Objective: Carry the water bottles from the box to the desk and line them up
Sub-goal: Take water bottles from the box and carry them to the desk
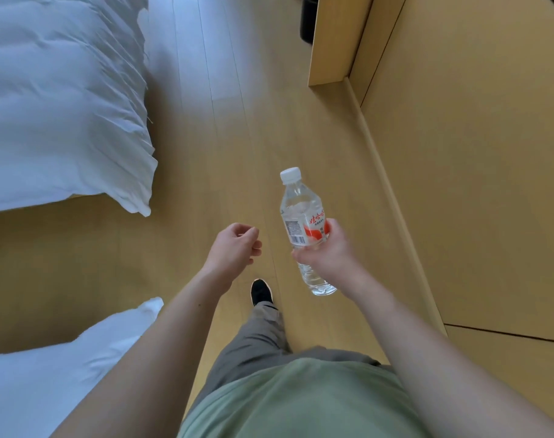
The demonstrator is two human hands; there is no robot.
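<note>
Bottle [304, 222] centre frame, above floor, gripped mid-body by right hand [324, 251]; long axis near upright, cap toward frame top. Left hand [234, 245] beside, loosely curled, empty. Desk, box not visible.

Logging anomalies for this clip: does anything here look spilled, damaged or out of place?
Nothing stands out. The right hand holds the water bottle in a firm grip around its middle, cap on, tilted slightly, no spill on the wooden floor. The left hand is loosely curled and holds nothing.
</note>
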